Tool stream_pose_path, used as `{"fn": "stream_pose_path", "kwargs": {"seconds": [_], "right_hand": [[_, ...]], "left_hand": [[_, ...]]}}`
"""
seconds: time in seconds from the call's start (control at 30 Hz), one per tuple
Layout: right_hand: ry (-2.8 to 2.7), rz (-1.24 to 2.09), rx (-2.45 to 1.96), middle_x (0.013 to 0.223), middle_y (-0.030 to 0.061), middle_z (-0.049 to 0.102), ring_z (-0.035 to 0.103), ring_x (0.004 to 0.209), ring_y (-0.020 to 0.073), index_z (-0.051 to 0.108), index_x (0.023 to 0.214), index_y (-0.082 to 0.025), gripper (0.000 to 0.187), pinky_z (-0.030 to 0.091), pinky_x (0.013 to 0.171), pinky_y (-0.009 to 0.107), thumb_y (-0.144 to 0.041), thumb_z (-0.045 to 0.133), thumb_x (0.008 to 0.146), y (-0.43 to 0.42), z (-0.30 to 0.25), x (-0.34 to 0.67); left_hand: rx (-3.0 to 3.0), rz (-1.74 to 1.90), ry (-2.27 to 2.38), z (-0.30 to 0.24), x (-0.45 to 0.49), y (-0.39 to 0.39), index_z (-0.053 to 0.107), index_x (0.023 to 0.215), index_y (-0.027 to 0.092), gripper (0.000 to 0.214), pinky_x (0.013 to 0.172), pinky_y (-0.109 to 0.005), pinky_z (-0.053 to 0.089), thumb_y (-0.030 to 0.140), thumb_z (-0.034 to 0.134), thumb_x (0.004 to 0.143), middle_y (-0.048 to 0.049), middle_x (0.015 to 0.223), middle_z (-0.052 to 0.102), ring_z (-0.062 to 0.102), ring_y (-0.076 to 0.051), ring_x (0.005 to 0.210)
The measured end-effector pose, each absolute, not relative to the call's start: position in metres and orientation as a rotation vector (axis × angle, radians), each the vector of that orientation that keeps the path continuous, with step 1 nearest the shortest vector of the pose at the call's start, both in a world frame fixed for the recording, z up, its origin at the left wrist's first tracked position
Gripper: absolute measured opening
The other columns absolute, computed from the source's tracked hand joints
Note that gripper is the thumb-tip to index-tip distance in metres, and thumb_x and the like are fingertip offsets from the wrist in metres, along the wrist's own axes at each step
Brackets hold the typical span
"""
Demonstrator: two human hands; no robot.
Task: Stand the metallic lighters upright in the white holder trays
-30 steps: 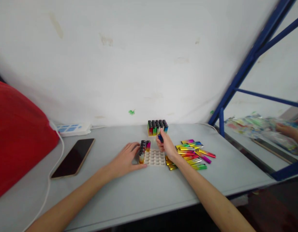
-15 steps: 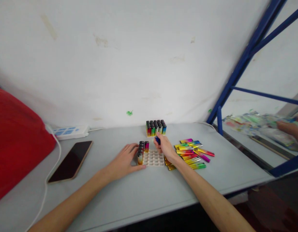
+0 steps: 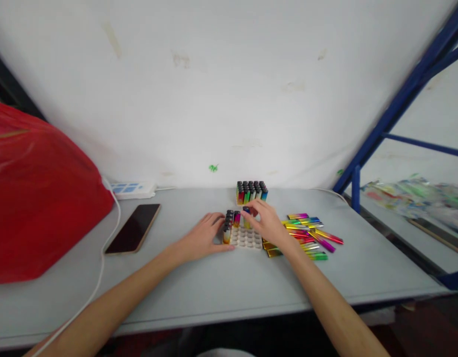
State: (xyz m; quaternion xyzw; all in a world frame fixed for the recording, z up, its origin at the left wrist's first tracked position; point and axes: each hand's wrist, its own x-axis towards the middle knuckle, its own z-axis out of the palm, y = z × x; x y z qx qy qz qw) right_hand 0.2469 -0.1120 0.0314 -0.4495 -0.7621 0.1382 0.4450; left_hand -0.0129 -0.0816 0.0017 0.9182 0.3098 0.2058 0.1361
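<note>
A white tray with rows of round-edged slots lies on the table. Along its left side stands a row of black-topped lighters, and a magenta lighter stands beside them at the back. My left hand is curved round the tray's left end, thumb along the near edge and fingers by the lighters. Between thumb and fingertips, my right hand pinches an upright blue-and-yellow lighter over the tray's back row. Its lower end is at the slots; I cannot tell whether it is fully seated.
A full block of lighters stands by the wall. Loose shiny lighters lie piled at right. Leftward are a phone, a power strip, a white cable and a red bag. A blue metal frame rises at right.
My right hand has brought the lighter down from a tilted hold to upright over the tray's back row. The left hand keeps its place at the tray. The whole view has shifted.
</note>
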Motion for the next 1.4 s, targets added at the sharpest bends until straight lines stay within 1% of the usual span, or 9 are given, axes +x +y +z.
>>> {"fn": "stream_pose_path", "kwargs": {"seconds": [0.17,0.3,0.47,0.7,0.97,1.1,1.2,1.3,1.4], "right_hand": [[-1.954,0.38,-1.1,0.079,0.0036,0.072,0.066,0.073,0.0227,0.071,0.105,-0.025,0.035,0.052,0.076,0.035,-0.059,0.062,0.104,-0.116,0.032,0.245],[-2.042,0.431,-1.075,0.082,0.0042,0.074,0.067,0.072,0.0215,0.071,0.105,-0.024,0.042,0.052,0.073,0.033,-0.063,0.058,0.105,-0.114,0.024,0.24],[-2.138,0.312,-1.118,0.09,0.0087,0.075,0.067,0.078,0.0228,0.073,0.107,-0.022,0.038,0.049,0.074,0.033,-0.058,0.06,0.106,-0.111,0.022,0.238],[-2.097,0.498,-1.139,0.079,0.0043,0.074,0.067,0.071,0.0205,0.074,0.097,-0.022,0.042,0.048,0.07,0.03,-0.063,0.066,0.101,-0.108,0.025,0.243],[-2.185,0.393,-1.423,0.064,0.003,0.068,0.059,0.06,0.0178,0.07,0.07,-0.023,0.042,0.032,0.059,0.028,-0.056,0.081,0.092,-0.103,0.012,0.234],[-2.199,0.549,-1.247,0.067,0.0017,0.07,0.06,0.061,0.016,0.07,0.074,-0.02,0.047,0.035,0.061,0.027,-0.061,0.075,0.096,-0.106,0.017,0.241],[-2.107,0.455,-1.249,0.069,0.0017,0.07,0.06,0.062,0.016,0.071,0.078,-0.02,0.048,0.036,0.063,0.028,-0.061,0.065,0.103,-0.107,0.028,0.254],[-1.947,0.335,-1.294,0.075,0.0022,0.072,0.064,0.068,0.0183,0.075,0.096,-0.021,0.04,0.044,0.069,0.029,-0.055,0.057,0.108,-0.105,0.043,0.278],[-1.794,0.211,-1.353,0.093,0.0072,0.077,0.071,0.087,0.0229,0.073,0.117,-0.021,0.04,0.054,0.087,0.036,-0.055,0.055,0.108,-0.111,0.055,0.314]], "left_hand": [[2.658,0.602,0.884,0.002,-0.014,-0.082,0.064,0.143,0.02,0.08,0.12,-0.057,0.047,0.075,0.076,0.086,-0.019,0.146,0.063,0.058,-0.04,0.137],[2.661,0.606,0.881,0.001,-0.014,-0.082,0.063,0.144,0.019,0.081,0.12,-0.057,0.047,0.074,0.076,0.086,-0.0191,0.146,0.063,0.058,-0.039,0.136],[2.663,0.579,0.89,0.001,-0.014,-0.081,0.063,0.143,0.018,0.08,0.121,-0.056,0.046,0.073,0.077,0.087,-0.0198,0.146,0.063,0.058,-0.04,0.138],[2.664,0.599,0.9,-0.001,-0.014,-0.079,0.064,0.142,0.02,0.077,0.12,-0.054,0.047,0.071,0.078,0.086,-0.0176,0.146,0.063,0.059,-0.038,0.137],[2.663,0.605,0.893,-0.003,-0.015,-0.078,0.067,0.137,0.02,0.071,0.12,-0.055,0.047,0.07,0.076,0.088,-0.0181,0.146,0.063,0.058,-0.039,0.137],[2.651,0.605,0.907,-0.003,-0.016,-0.076,0.067,0.136,0.019,0.071,0.12,-0.056,0.048,0.07,0.077,0.087,-0.0188,0.146,0.064,0.059,-0.04,0.137],[2.646,0.614,0.898,-0.002,-0.017,-0.076,0.067,0.138,0.019,0.074,0.121,-0.056,0.047,0.071,0.077,0.087,-0.0187,0.147,0.063,0.059,-0.04,0.138],[2.64,0.621,0.906,0.0,-0.017,-0.076,0.067,0.139,0.02,0.073,0.121,-0.056,0.048,0.071,0.076,0.087,-0.0183,0.148,0.063,0.059,-0.04,0.138],[2.64,0.616,0.911,0.0,-0.017,-0.075,0.068,0.138,0.019,0.075,0.121,-0.056,0.048,0.072,0.076,0.086,-0.0194,0.147,0.064,0.06,-0.041,0.138]]}}
